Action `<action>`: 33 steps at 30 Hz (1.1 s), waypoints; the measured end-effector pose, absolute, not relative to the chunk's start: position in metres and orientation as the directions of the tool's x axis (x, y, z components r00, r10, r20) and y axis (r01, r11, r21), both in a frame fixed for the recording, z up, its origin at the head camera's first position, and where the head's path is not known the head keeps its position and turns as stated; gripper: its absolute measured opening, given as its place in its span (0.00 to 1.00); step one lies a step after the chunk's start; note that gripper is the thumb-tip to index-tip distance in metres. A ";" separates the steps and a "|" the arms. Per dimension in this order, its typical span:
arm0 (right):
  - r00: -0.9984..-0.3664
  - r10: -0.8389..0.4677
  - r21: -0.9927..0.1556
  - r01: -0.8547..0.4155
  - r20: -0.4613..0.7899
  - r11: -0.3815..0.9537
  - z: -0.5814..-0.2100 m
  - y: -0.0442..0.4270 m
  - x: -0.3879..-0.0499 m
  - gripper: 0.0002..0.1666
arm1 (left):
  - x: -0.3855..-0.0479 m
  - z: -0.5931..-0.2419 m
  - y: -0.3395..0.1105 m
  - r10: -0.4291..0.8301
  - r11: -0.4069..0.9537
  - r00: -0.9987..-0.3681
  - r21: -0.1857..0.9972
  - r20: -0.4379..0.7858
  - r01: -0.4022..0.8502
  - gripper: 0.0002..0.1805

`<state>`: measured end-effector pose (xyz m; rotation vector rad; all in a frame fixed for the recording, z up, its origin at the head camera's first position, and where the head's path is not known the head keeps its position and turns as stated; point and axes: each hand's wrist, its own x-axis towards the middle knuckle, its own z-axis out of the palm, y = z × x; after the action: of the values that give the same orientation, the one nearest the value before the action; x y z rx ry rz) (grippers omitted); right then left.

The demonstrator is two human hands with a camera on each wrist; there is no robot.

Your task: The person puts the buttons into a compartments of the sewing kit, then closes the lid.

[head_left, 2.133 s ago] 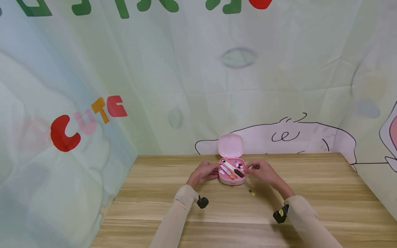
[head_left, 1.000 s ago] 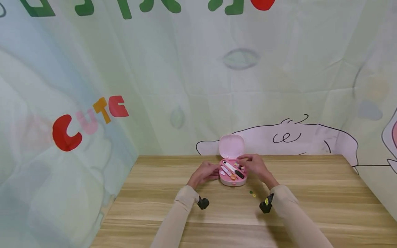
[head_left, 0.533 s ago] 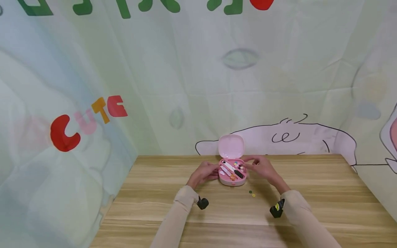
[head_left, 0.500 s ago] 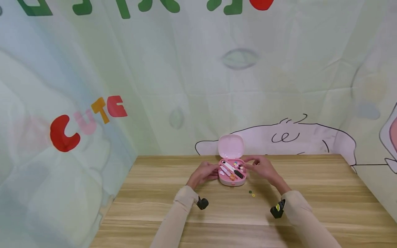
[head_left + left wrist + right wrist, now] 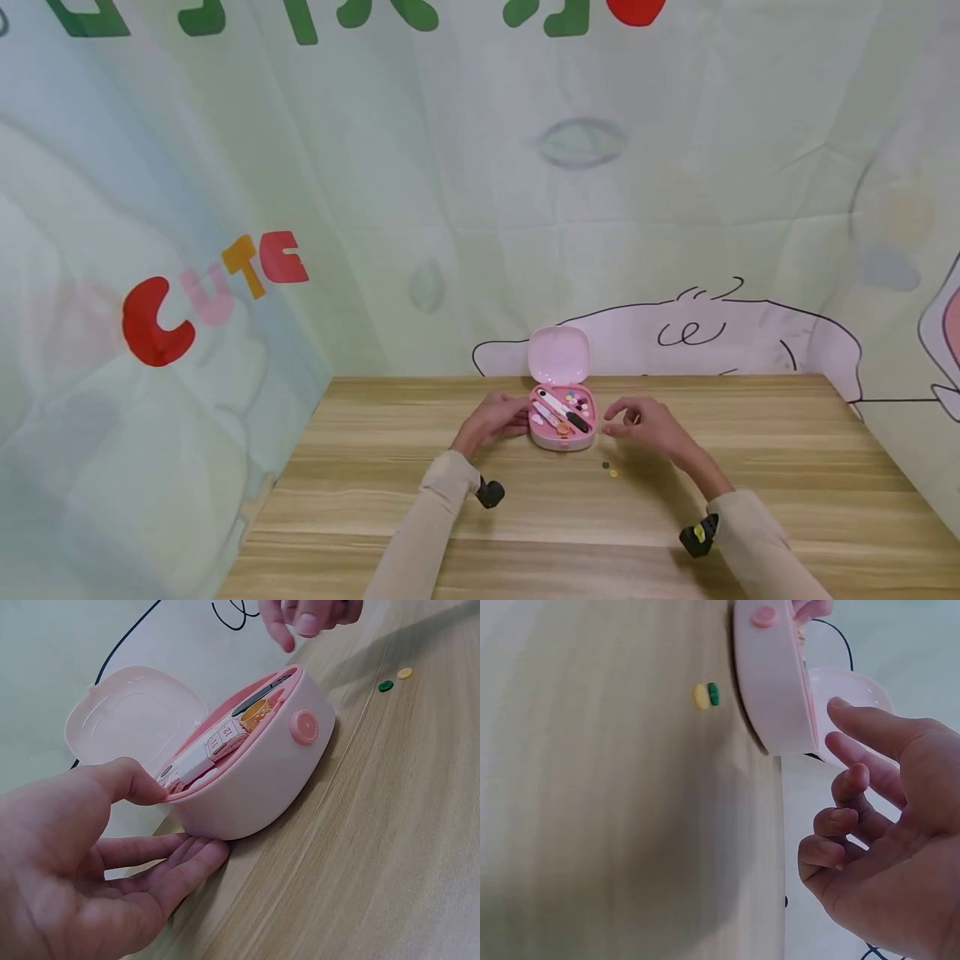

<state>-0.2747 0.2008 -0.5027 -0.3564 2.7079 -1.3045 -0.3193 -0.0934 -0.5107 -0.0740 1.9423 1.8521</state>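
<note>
A pink sewing box (image 5: 564,444) stands on the table with its lid (image 5: 559,354) raised. My left hand (image 5: 495,421) holds its left side; in the left wrist view the thumb lies on the rim and the other fingers are low against the wall. Inside are a tape measure (image 5: 223,740), an orange ring-like thimble (image 5: 255,714), a long white-and-black tool (image 5: 562,410) and several small buttons (image 5: 576,401). My right hand (image 5: 648,429) hovers just right of the box, fingers loosely bent, nothing seen between them in the right wrist view (image 5: 900,817).
A green button (image 5: 605,465) and a yellow button (image 5: 613,473) lie on the wooden table (image 5: 360,500), in front of the box to the right. A printed curtain (image 5: 420,167) hangs along the table's back edge, behind the lid.
My right hand reached over the box's button compartment about a second ago, then drew back to the right, off the box. The left hand stays in place; the two loose buttons have not moved.
</note>
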 end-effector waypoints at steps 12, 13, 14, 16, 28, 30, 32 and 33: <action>-0.893 -0.450 -0.748 -0.312 0.021 0.585 -0.521 0.215 -0.248 0.08 | -0.319 -0.512 -0.093 0.267 0.094 -0.897 0.936 -0.352 -0.340 0.12; -0.892 -0.451 -0.747 -0.315 0.022 0.586 -0.523 0.216 -0.247 0.09 | -0.319 -0.512 -0.093 0.266 0.094 -0.896 0.935 -0.355 -0.342 0.12; -0.890 -0.455 -0.744 -0.319 0.023 0.588 -0.526 0.216 -0.246 0.09 | -0.319 -0.512 -0.093 0.265 0.095 -0.896 0.934 -0.357 -0.344 0.12; -0.890 -0.456 -0.739 -0.322 0.022 0.593 -0.530 0.217 -0.245 0.09 | -0.320 -0.513 -0.094 0.265 0.101 -0.896 0.934 -0.356 -0.342 0.12; -0.876 -0.467 -0.730 -0.395 0.117 0.557 -0.539 0.214 -0.240 0.03 | -0.321 -0.513 -0.094 0.259 0.116 -0.894 0.931 -0.366 -0.347 0.14; -0.877 -0.465 -0.728 -0.395 0.118 0.561 -0.539 0.213 -0.239 0.03 | -0.321 -0.513 -0.093 0.258 0.114 -0.894 0.930 -0.367 -0.349 0.14; -0.878 -0.465 -0.729 -0.394 0.118 0.559 -0.539 0.213 -0.239 0.04 | -0.320 -0.514 -0.093 0.257 0.112 -0.895 0.931 -0.365 -0.348 0.14; -0.878 -0.465 -0.730 -0.393 0.117 0.559 -0.539 0.213 -0.238 0.03 | -0.320 -0.514 -0.093 0.257 0.110 -0.895 0.932 -0.364 -0.347 0.13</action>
<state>-0.2385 0.2132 -0.5394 -0.7430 2.6946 -1.2271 -0.3201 -0.0933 -0.5140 -0.0868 1.9565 1.8361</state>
